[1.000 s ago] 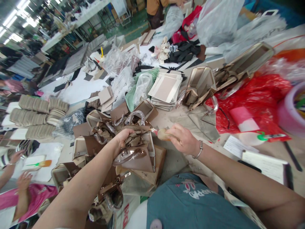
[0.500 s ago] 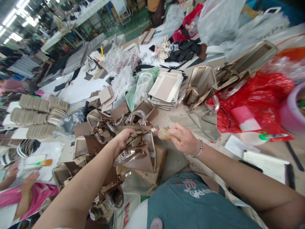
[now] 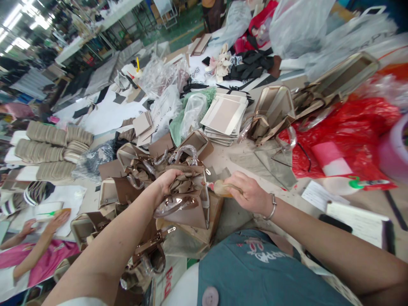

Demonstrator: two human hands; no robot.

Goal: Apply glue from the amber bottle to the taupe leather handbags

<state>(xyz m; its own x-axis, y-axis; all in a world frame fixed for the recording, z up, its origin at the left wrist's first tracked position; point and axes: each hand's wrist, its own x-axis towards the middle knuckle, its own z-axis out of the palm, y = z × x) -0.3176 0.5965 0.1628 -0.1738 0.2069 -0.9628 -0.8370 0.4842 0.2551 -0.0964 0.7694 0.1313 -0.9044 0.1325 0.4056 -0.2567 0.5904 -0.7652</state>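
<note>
A person's two bare arms reach over a crowded worktable. The left hand [image 3: 168, 183] has its fingers curled shut over the open top of a small taupe leather-look handbag [image 3: 188, 214], pressing into the crumpled brown paper stuffing [image 3: 185, 185] that fills it. Just below those fingers, the bag's curved handle, wrapped in clear plastic film [image 3: 172, 205], lies across the front panel.

The right hand [image 3: 250, 193], with a silver bangle [image 3: 272, 206] at the wrist, is closed around a pale wooden-handled brush [image 3: 223, 188]. The handle sticks out past the fingertips towards the left hand. Its tip sits just beside the bag's upper right corner; the bristles are too small to make out.

Beyond the left fingers lies a heap of similar bags and brown card pieces [image 3: 140, 163]. Beyond the right fingers are a stack of flat beige panels [image 3: 225, 117] and, further right, a crumpled red plastic bag [image 3: 347, 131]. A co-worker's hand [image 3: 57, 219] rests on white paper at the far left.

The work looks like brushing along the bag's top edge. It would probably go best with the left grip firm, so the rim cannot flex, and the brush drawn in short, light strokes along the seam only, clear of the paper and the film-wrapped handle.
</note>
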